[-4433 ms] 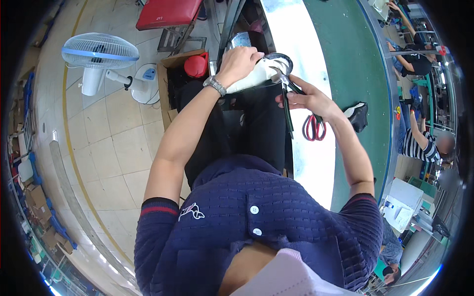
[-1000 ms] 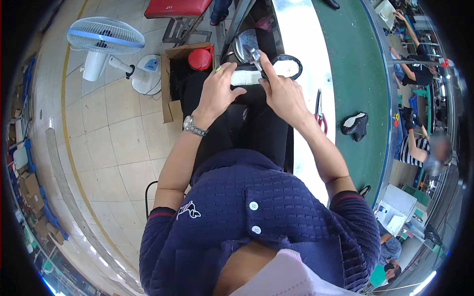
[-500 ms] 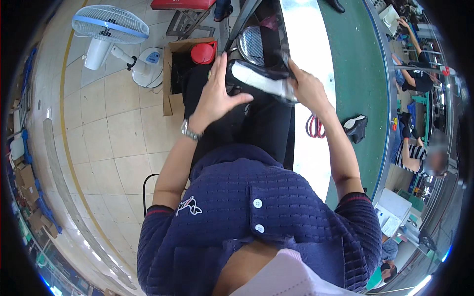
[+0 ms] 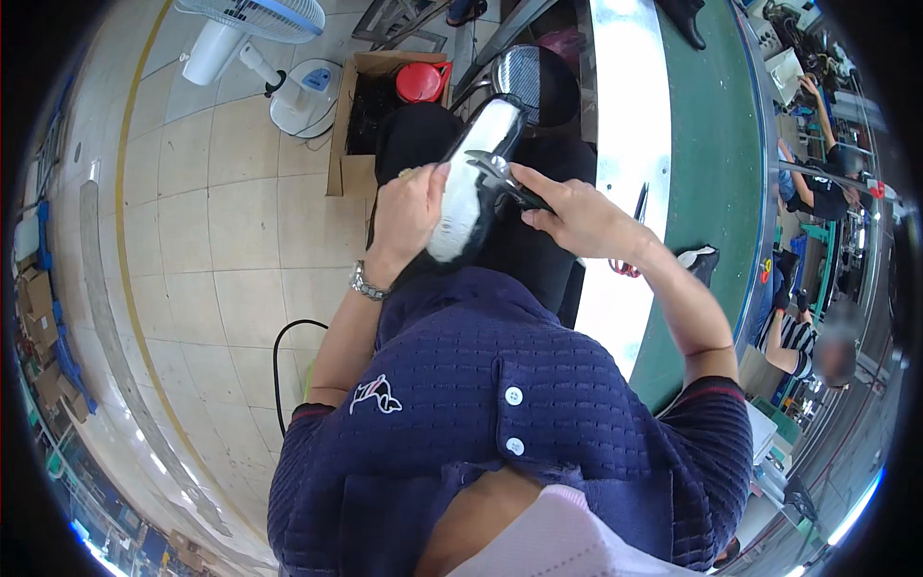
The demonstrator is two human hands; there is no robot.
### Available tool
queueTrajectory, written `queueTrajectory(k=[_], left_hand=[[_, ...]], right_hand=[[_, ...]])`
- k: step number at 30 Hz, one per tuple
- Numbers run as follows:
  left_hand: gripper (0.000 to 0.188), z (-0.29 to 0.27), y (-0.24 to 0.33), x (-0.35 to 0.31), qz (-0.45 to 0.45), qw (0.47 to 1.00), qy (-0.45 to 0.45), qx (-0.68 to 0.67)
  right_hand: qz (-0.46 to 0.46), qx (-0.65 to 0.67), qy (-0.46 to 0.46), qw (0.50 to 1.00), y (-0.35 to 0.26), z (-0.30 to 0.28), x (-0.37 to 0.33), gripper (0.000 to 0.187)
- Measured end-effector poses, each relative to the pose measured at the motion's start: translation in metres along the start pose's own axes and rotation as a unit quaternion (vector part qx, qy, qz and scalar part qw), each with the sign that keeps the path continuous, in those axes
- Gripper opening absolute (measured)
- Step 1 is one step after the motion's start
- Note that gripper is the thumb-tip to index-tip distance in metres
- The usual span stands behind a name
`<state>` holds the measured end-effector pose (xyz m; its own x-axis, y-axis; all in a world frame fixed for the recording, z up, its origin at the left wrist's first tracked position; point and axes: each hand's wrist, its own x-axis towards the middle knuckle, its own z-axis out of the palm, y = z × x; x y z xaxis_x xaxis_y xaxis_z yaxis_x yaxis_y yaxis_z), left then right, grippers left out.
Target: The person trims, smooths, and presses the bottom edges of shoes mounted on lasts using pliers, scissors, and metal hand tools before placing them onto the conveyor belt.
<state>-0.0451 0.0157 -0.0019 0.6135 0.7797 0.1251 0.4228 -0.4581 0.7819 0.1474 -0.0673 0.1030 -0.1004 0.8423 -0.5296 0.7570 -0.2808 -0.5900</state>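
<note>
A black shoe [image 4: 462,213] rests sole up on my lap, its pale whitish underside facing me and its length running away at a slant. My left hand [image 4: 408,217] is closed on its left edge. In my right hand [image 4: 583,217] is a pair of pincers [image 4: 494,166] with a metal head and dark handles. The pincers' jaws lie over the right edge of the shoe's underside, near mid-length. Whether they pinch any material cannot be made out.
Right of my lap runs a pale metal ledge [image 4: 615,327] with red-handled scissors [image 4: 626,268], beside a green bench [image 4: 687,154] bearing another black-and-white shoe [image 4: 703,264]. Ahead stand a cardboard box [image 4: 338,173] holding a red round container [image 4: 420,83], and a fan [image 4: 252,17]. People work at far right.
The shoe has swung from crosswise to lengthwise and come nearer. My left hand, open beside it before, now grips it. My right hand has left the shoe's end and brings pincers onto the underside.
</note>
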Motion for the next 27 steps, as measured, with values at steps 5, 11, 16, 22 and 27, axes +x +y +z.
queueTrajectory(k=[5,11,16,22,27], left_hand=[[0.027,0.007,0.013,-0.011,0.003,1.000,-0.020,-0.006],[0.042,0.021,-0.003,-0.011,-0.135,0.929,-0.097,-0.330],[0.061,0.035,-0.010,0.016,-0.317,0.532,-0.204,-0.758],[0.068,0.036,0.001,0.021,-0.298,0.637,-0.184,-0.687],[0.071,0.033,-0.006,0.024,-0.312,0.643,-0.243,-0.656]], right_hand=[[-0.077,-0.184,-0.031,0.979,-0.015,-0.006,0.007,0.052],[-0.054,-0.100,0.039,0.993,0.008,0.021,-0.004,0.050],[-0.068,-0.057,0.122,0.989,0.010,0.040,-0.014,0.051],[0.003,-0.101,-0.023,0.995,-0.015,-0.015,-0.013,0.052],[-0.205,-0.135,0.183,0.952,0.005,-0.031,0.024,0.056]])
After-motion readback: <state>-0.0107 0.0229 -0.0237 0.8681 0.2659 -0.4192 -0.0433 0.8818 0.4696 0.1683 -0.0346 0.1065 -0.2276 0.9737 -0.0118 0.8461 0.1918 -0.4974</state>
